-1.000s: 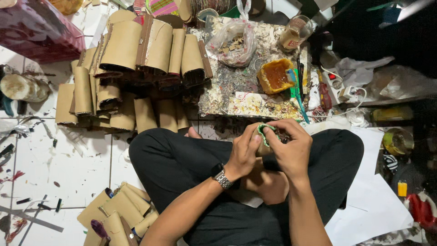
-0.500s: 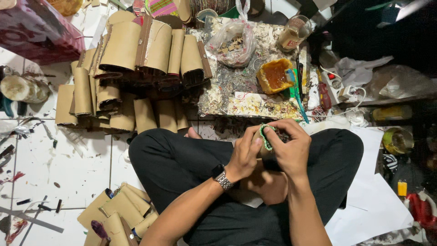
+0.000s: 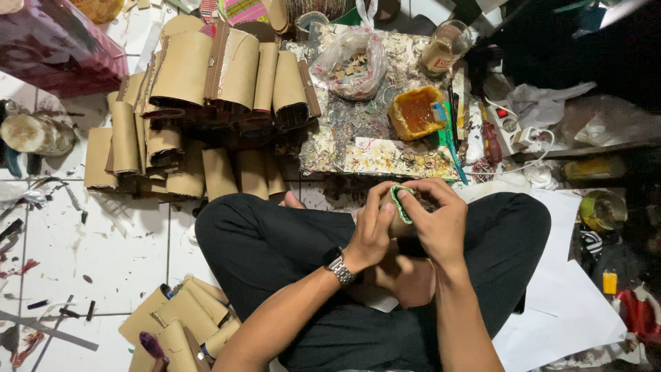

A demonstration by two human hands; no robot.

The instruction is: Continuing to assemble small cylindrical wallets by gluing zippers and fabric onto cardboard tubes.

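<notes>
Many flattened cardboard tubes point(image 3: 206, 89) lay heaped on the tiled floor point(image 3: 103, 255), beyond the seated person's crossed legs. Both hands met above the lap, closed around a small tube with a green rim point(image 3: 399, 203): the left hand point(image 3: 372, 231) gripped its side, the right hand point(image 3: 437, 220) pinched the rim.

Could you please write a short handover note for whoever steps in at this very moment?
Left hand: wrapped around a small brown tube held over the lap.
Right hand: pressing a green trim onto the tube's top edge.
Nearby: a yellow glue tub and a bag of scraps on the work board; a stack of cardboard tubes to the left.
Done: trim partly around the rim.
Left: cannot tell how much rim remains; the fingers hide it.
</notes>
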